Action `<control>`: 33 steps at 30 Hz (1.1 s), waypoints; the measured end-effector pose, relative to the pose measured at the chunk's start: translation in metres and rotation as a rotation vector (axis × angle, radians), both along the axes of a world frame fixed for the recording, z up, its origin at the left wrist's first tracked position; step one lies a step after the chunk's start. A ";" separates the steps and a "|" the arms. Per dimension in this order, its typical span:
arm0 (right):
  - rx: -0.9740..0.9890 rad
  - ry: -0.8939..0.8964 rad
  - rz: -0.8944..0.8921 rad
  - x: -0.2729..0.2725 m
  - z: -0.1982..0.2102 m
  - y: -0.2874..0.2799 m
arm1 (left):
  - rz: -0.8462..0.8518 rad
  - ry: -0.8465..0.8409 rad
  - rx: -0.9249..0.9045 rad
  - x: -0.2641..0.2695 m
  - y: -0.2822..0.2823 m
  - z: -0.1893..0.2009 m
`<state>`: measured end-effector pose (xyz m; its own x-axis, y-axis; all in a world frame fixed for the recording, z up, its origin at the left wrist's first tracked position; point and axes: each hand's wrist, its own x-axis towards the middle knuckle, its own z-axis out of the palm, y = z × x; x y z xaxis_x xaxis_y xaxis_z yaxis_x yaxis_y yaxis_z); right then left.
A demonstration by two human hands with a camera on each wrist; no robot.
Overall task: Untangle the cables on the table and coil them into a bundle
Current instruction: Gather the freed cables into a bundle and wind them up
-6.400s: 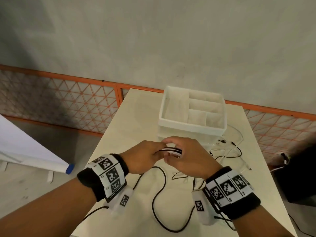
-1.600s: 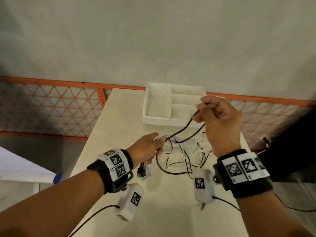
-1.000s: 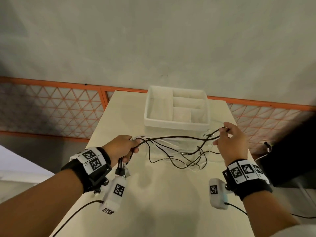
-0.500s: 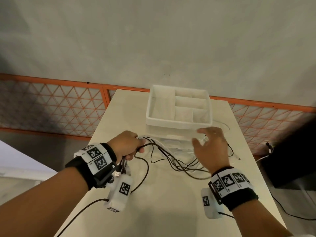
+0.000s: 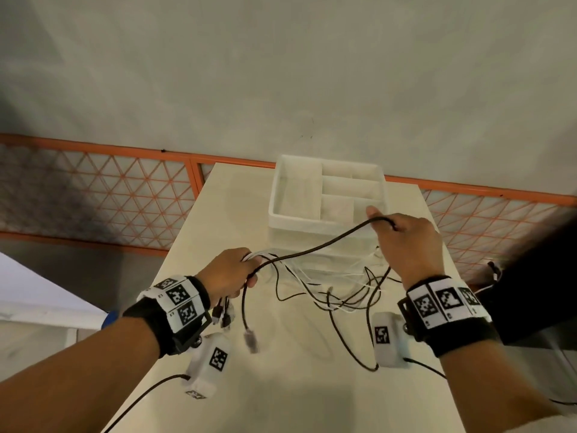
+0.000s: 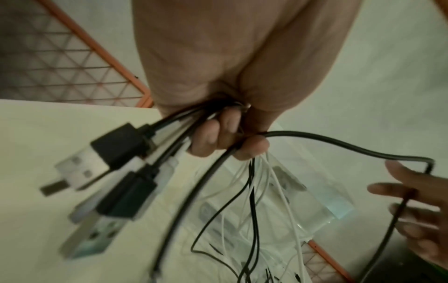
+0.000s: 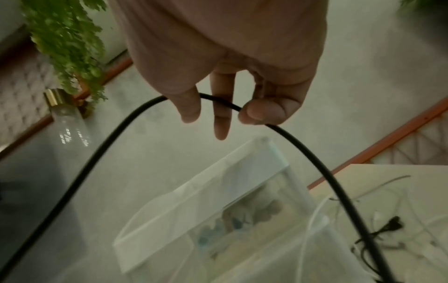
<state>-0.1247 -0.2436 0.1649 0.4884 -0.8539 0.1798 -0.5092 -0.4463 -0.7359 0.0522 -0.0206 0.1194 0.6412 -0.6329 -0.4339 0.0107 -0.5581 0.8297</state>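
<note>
My left hand [image 5: 232, 271] [image 6: 225, 137] grips a bunch of black and white cables above the table. Their USB plugs [image 6: 97, 162] [image 5: 222, 315] dangle below the fist. One thick black cable [image 5: 315, 246] [image 7: 312, 159] runs from that fist up to my right hand [image 5: 402, 239] [image 7: 230, 113], which holds it raised, looped over the fingers with the thumb against it, in front of the organizer. The remaining tangle of thin black and white cables [image 5: 340, 292] [image 6: 254, 229] sags onto the table between my hands.
A white divided organizer box [image 5: 326, 220] [image 7: 206, 201] stands at the far middle of the cream table [image 5: 281, 385]. An orange lattice barrier [image 5: 93, 195] runs behind the table. A dark object [image 5: 537, 276] sits off the right edge. A green plant [image 7: 67, 38] hangs in the right wrist view.
My right hand, open over the tangle half a second ago, has taken the thick black cable and lifted it up and away toward the organizer. The left hand keeps its grip on the bunch.
</note>
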 end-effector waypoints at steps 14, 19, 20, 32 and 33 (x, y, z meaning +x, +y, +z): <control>0.175 0.105 -0.280 -0.020 -0.073 -0.046 | 0.005 0.287 -0.183 -0.002 -0.002 0.011; 0.293 -0.012 -0.380 -0.022 -0.084 -0.053 | -0.053 0.257 -0.240 -0.001 0.005 0.015; 0.361 0.012 -0.367 -0.021 -0.087 -0.051 | -0.023 0.238 -0.272 0.001 0.005 0.018; 0.017 -0.274 -0.224 -0.021 -0.037 -0.027 | 0.397 -0.051 -0.192 0.018 0.000 0.009; -0.018 -0.317 -0.195 -0.019 -0.029 -0.024 | 0.424 -0.050 -0.184 0.018 0.001 0.006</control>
<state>-0.1437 -0.2674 0.1362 0.2344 -0.9209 0.3114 -0.3345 -0.3772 -0.8636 0.0704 -0.0199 0.1256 0.8772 -0.3741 -0.3010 0.1638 -0.3560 0.9200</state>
